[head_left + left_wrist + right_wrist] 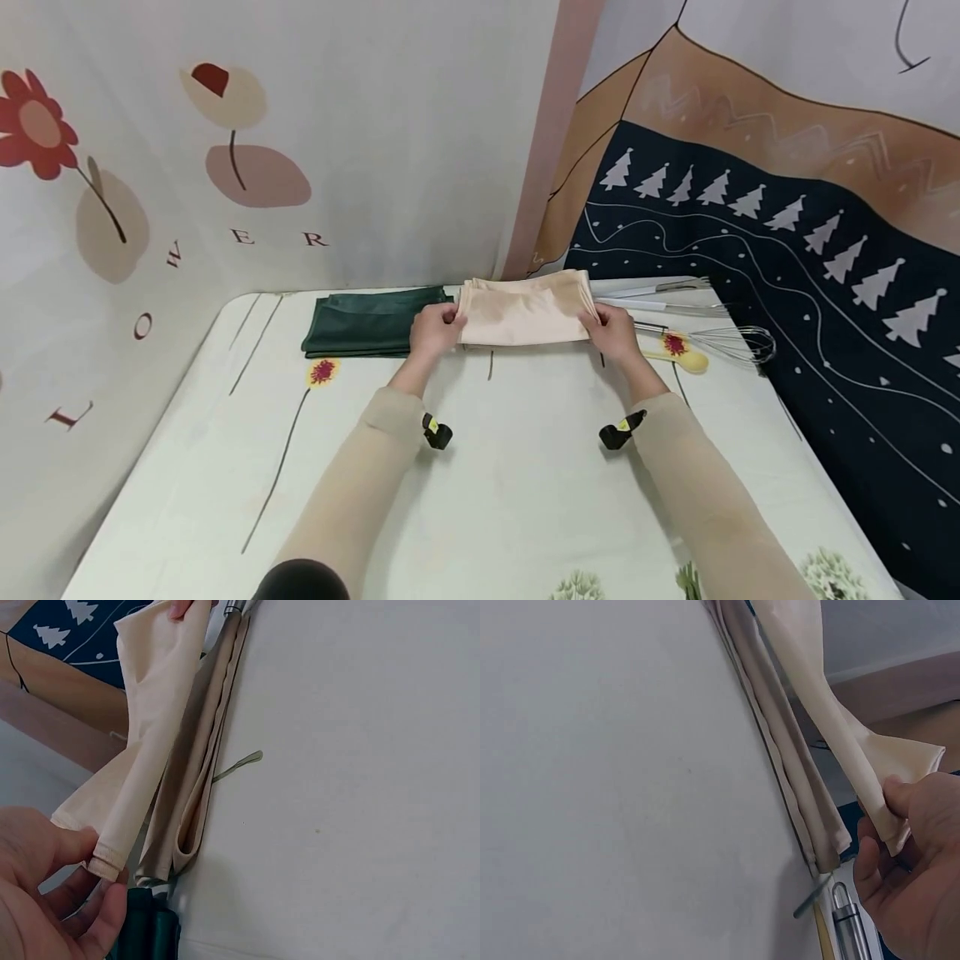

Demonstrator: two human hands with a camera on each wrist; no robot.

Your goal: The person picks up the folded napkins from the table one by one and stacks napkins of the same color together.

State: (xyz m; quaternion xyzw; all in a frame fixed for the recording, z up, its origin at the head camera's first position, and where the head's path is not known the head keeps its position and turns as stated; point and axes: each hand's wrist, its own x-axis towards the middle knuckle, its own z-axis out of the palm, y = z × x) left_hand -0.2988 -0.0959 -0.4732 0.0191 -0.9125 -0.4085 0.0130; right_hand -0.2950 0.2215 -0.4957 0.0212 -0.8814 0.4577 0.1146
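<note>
A folded cream cloth (pixel 525 310) is held up by its two ends. My left hand (pixel 435 331) pinches the left end between thumb and fingers, and my right hand (pixel 617 335) pinches the right end. Under the raised cloth, a folded taupe cloth (pixel 196 769) lies on the table; the wrist views show it as a separate stack, while the head view mostly hides it. Beside my left hand lies a folded dark green cloth (pixel 367 322).
Right of the cloths lie a whisk (pixel 731 342), a yellow spoon (pixel 692 361) and white-handled utensils (pixel 645 306). The table (pixel 525 483) wears a white flower-print cover. Printed curtains (pixel 390 150) hang behind and to the right.
</note>
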